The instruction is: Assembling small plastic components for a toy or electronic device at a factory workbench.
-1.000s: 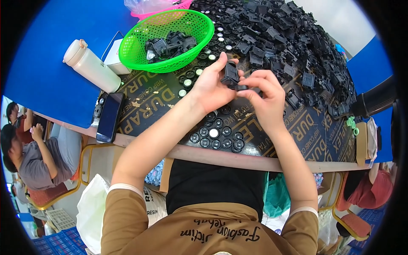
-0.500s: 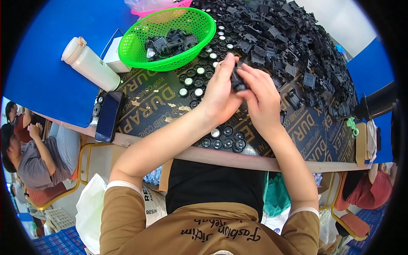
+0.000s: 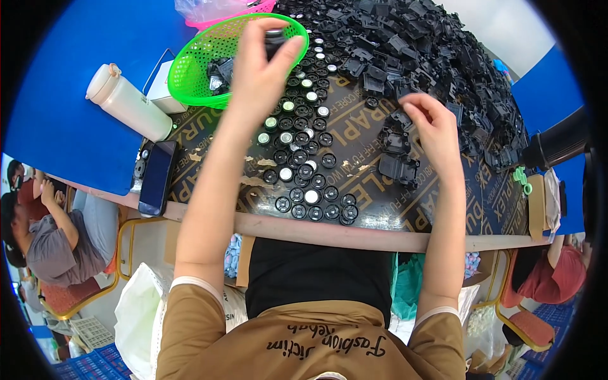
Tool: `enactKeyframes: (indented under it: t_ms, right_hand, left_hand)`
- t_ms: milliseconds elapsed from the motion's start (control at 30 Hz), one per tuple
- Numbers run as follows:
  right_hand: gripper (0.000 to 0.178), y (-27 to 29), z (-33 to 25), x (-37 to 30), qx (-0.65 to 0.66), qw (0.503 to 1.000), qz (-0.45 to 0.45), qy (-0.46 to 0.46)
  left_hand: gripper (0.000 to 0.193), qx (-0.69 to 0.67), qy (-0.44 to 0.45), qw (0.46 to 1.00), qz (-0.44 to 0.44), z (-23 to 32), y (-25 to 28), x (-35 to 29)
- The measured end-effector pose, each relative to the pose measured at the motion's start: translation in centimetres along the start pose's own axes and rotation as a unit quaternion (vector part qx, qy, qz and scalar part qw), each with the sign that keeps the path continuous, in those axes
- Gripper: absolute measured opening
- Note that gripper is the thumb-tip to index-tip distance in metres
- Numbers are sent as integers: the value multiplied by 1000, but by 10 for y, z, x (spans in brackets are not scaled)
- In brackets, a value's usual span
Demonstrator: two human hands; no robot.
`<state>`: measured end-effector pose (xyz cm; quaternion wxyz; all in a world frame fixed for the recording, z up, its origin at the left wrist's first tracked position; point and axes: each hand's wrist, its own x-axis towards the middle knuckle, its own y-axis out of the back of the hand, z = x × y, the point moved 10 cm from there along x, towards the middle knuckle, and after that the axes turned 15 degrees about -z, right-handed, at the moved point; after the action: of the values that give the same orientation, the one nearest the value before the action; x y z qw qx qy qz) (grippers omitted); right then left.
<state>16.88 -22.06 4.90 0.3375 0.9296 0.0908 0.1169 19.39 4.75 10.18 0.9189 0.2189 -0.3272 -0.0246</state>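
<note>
Over the green basket [image 3: 297, 38], my left hand [image 3: 256, 69] is closed around a black plastic part [image 3: 274, 43]. Part of that piece is hidden behind my fingers. Other black parts [image 3: 220, 71] lie inside the basket. My right hand [image 3: 437, 130] hovers beside the big heap of black plastic housings [image 3: 418, 50], thumb and forefinger bent and a little apart with nothing visible between them. Just left of it lie several loose black housings [image 3: 398, 149]. Between my arms, small black wheels [image 3: 315, 212] spread in rows, some with silvery discs on top.
A white bottle [image 3: 130, 104] leans at the left, with a dark phone [image 3: 158, 178] near the table edge. Behind the green basket is a pink basket [image 3: 259, 7] with a plastic bag. Green scissors handles [image 3: 522, 180] lie at the right. Other people sit at left and right.
My hands were together over the table on a black part. Now the left has carried a part up and left over the green basket, while the right has moved right toward the heap.
</note>
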Motion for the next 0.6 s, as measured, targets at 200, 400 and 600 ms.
enactKeyframes:
  t_ms: [200, 400, 600]
  right_hand:
    - [20, -23, 26, -7, -165, 974, -120, -98]
    - [25, -20, 34, -3, -102, 989, -97, -52]
    - [25, -47, -11, 3, 340, 938, -50, 46]
  left_hand:
    - [57, 357, -59, 932, -3, 19, -4, -8]
    - [16, 150, -151, 972, -103, 49, -44, -21]
    - [68, -48, -65, 964, -252, 33, -112, -43]
